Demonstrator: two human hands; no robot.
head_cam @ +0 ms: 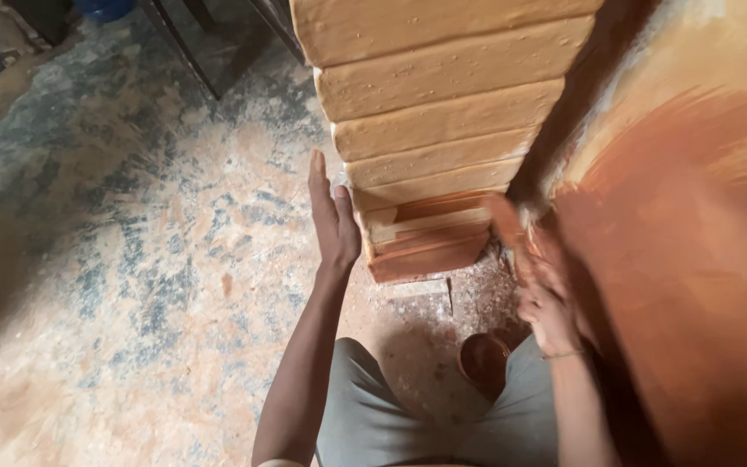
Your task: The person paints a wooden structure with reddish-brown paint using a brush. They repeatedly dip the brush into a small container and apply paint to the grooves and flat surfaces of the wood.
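Note:
A tall wooden piece with stepped, ridged mouldings (443, 112) stands on the floor in front of me. Its upper ridges are pale bare wood; the lowest ridges (430, 251) are coated reddish brown. My left hand (332, 220) rests flat, fingers straight, against the left side of the piece near its base. My right hand (539, 285) is blurred at the lower right corner of the piece, fingers closed around something stained reddish brown that I cannot make out clearly. A small round bowl of brown liquid (483, 359) sits on the floor between my knees.
A large reddish-brown stained panel (693, 259) fills the right side. The concrete floor (131, 259) is mottled with dust and pale patches. Dark metal legs (188, 43) stand at the top left. My grey-trousered knees (365, 415) are at the bottom.

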